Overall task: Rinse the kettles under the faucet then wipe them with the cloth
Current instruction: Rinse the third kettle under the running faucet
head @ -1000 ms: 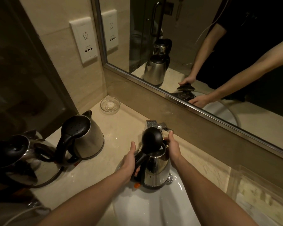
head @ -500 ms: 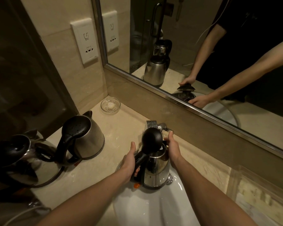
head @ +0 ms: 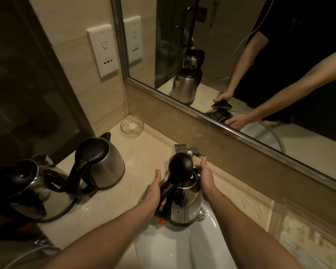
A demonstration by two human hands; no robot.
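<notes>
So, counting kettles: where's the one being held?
Head view, centre: the steel kettle is over the sink by the faucet, left hand gripping its handle.

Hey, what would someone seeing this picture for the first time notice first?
The steel kettle held over the white sink, lid flipped up, stands out first: the left hand grips its black handle, the right hand sits at its far side by the faucet. A second kettle and a third kettle stand on the counter to the left, and the mirror repeats both arms.
</notes>
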